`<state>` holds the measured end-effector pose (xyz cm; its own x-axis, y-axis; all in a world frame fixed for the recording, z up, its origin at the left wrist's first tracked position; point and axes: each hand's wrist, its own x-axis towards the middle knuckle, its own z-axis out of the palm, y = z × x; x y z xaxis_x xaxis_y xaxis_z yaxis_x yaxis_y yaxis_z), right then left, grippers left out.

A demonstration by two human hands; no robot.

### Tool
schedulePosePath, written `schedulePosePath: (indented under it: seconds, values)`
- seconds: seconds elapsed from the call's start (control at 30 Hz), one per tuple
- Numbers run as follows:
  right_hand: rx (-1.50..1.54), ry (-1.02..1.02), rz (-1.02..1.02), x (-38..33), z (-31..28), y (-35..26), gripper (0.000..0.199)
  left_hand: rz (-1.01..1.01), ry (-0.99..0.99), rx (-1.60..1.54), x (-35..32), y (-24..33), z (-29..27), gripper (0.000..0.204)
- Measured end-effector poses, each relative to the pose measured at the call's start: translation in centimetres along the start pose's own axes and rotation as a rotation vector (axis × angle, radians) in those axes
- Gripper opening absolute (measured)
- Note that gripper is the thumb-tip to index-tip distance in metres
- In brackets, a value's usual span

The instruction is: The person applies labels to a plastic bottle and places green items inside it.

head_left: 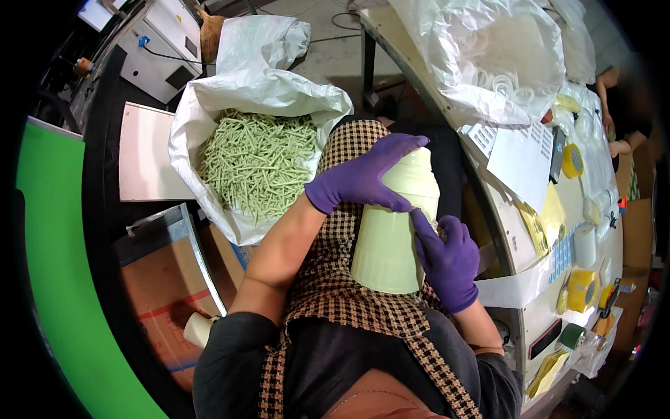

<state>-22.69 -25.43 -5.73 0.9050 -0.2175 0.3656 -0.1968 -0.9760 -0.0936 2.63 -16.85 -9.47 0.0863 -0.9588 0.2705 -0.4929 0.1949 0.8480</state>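
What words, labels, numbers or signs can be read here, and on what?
None reads clearly enough to quote.
White sheets, right side: rows of print, too small to read.
White machine cabinet, upper left: yellow sticker, too small to read.
Pale green vessel: no print visible.

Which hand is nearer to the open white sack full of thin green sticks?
Left. The purple-gloved left hand is just right of the open white sack; the purple-gloved right hand is farther right, against the pale-green tapered plastic vessel.
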Motion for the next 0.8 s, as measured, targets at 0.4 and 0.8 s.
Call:
schedulePosePath:
  seconds: [0.4, 0.8]
  values:
    - [0.013, 0.289, 0.148, 3.9, -3.6, 15.2, 0.066, 0.359, 0.056, 0.031, 1.2, 2.5, 1.0, 0.096]
    - [1.828, 0.176, 0.939, 0.9, 4.0, 15.3, 0.043, -0.494, 0.666, 0.33, -27.5, 1.4, 1.7, 0.036]
